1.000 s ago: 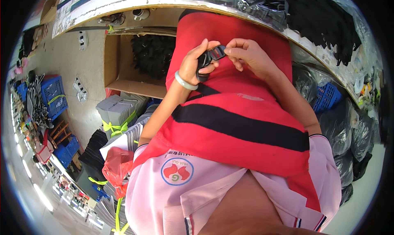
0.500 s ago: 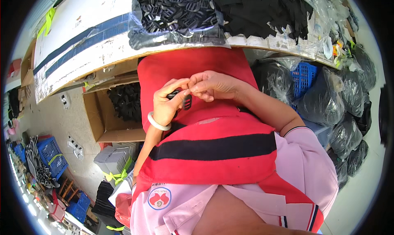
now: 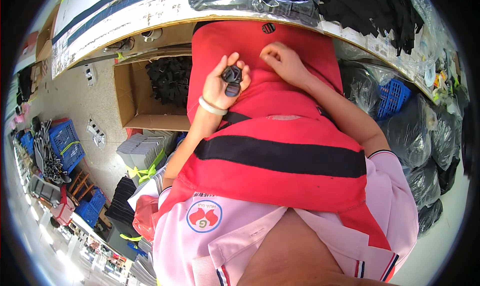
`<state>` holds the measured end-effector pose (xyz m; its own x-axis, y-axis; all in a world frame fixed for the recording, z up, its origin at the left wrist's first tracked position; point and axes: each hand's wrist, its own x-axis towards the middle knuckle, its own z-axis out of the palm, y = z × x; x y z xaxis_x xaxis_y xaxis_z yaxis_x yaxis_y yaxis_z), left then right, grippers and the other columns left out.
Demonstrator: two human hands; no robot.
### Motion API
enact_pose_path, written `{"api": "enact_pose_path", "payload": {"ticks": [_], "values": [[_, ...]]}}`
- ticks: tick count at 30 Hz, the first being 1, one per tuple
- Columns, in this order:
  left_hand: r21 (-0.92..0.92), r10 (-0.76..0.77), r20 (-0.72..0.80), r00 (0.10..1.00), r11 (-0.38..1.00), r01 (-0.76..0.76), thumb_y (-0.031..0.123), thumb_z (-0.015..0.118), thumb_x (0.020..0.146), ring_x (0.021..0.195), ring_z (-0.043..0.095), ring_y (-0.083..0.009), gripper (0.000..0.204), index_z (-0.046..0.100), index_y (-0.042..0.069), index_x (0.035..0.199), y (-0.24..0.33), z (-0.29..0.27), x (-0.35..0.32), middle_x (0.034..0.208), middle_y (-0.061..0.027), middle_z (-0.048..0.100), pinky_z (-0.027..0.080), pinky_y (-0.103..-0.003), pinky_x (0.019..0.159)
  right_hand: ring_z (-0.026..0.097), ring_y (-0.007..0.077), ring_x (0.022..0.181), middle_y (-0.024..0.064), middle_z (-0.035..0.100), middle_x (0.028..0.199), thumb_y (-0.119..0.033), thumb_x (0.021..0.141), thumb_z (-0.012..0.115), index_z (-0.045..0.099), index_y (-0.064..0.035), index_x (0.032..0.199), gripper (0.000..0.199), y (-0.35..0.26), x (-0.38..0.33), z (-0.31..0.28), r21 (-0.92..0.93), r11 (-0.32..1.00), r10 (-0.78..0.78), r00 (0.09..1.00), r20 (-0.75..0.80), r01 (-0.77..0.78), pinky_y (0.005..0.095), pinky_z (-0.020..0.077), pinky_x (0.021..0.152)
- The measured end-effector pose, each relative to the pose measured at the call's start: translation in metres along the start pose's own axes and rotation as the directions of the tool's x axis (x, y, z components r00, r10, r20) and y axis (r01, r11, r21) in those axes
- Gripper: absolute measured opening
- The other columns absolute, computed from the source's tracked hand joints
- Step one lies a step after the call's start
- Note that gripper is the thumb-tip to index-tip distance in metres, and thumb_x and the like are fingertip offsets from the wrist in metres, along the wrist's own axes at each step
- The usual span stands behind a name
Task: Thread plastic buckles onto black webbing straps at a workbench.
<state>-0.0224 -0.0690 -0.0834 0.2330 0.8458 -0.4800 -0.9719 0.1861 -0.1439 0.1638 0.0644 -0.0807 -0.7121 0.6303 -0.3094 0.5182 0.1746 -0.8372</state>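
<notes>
Several black plastic strap buckles (image 3: 232, 75) lie in my left hand (image 3: 220, 86), palm up, with the fingers curled around them. My right hand (image 3: 285, 62) is apart from it, above the red apron (image 3: 220, 41) over my lap. Its fingers are loosely bent and slightly apart, and nothing shows in them, though the underside is hidden. Beyond its fingertips, a single black buckle (image 3: 269, 28) appears against the red cloth, close to the table edge.
The worn white table (image 3: 120, 33) spans the far side, bearing a clear bag of black buckles (image 3: 255, 3) and black fabric pieces (image 3: 370, 11). An open cardboard box (image 3: 132, 93) with black parts stands left. Bagged goods (image 3: 407, 131) and a blue basket (image 3: 394, 97) sit right.
My hands were together around a black buckle and are now apart. My left palm has turned up, showing buckles; my right hand has moved away toward the table. The view has shifted.
</notes>
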Motion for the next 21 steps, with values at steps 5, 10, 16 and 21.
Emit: {"api": "enact_pose_path", "payload": {"ticks": [5, 10, 16, 21], "values": [[0.139, 0.019, -0.117, 0.993, 0.99, -0.003, 0.03, 0.047, 0.099, 0.11, 0.059, -0.0334, 0.029, 0.062, 0.006, 0.107, -0.017, 0.014, -0.006, 0.103, -0.0117, 0.065, 0.054, -0.047, 0.086, 0.053, 0.0309, 0.113, 0.0102, 0.056, 0.121, -0.011, 0.084, 0.058, 0.06, -0.009, 0.113, 0.029, 0.03, 0.038, -0.005, -0.458, 0.871, -0.318, 0.913, -0.255, 0.176, 0.0413, 0.0447, 0.094], [0.114, -0.109, 0.039, 0.993, 0.988, 0.104, 0.029, 0.046, 0.1, 0.078, 0.056, -0.0227, 0.029, 0.06, 0.004, 0.103, -0.006, 0.005, -0.003, 0.089, -0.007, 0.057, 0.05, -0.03, 0.057, 0.056, 0.0316, 0.113, 0.0123, 0.057, 0.123, -0.012, 0.089, 0.046, 0.061, -0.0084, 0.113, 0.028, 0.051, 0.069, 0.003, -0.733, 0.668, -0.385, 0.903, -0.191, 0.129, 0.0427, 0.0464, 0.092], [0.1, 0.06, -0.202, 0.977, 0.994, -0.041, 0.023, 0.051, 0.098, 0.078, 0.05, -0.0175, 0.021, 0.057, 0.006, 0.108, -0.016, 0.029, -0.002, 0.085, -0.0045, 0.052, 0.046, -0.024, 0.054, 0.065, 0.033, 0.092, 0.0137, 0.065, 0.106, -0.019, 0.088, 0.055, 0.064, -0.0083, 0.105, 0.022, 0.065, 0.077, -0.01, -0.723, 0.686, -0.143, 0.989, -0.029, 0.078, 0.0425, 0.051, 0.083], [0.09, -0.057, 0.029, 0.998, 0.994, 0.054, 0.025, 0.052, 0.098, 0.071, 0.049, -0.0129, 0.025, 0.056, 0.005, 0.112, -0.006, 0.007, 0.002, 0.083, -0.0033, 0.052, 0.039, -0.019, 0.046, 0.063, 0.0165, 0.09, 0.005, 0.066, 0.099, -0.02, 0.095, 0.055, 0.065, -0.0011, 0.106, 0.024, -0.014, 0.024, -0.014, 0.377, 0.918, 0.053, 0.981, 0.184, -0.121, 0.0304, 0.05, 0.08]]}}
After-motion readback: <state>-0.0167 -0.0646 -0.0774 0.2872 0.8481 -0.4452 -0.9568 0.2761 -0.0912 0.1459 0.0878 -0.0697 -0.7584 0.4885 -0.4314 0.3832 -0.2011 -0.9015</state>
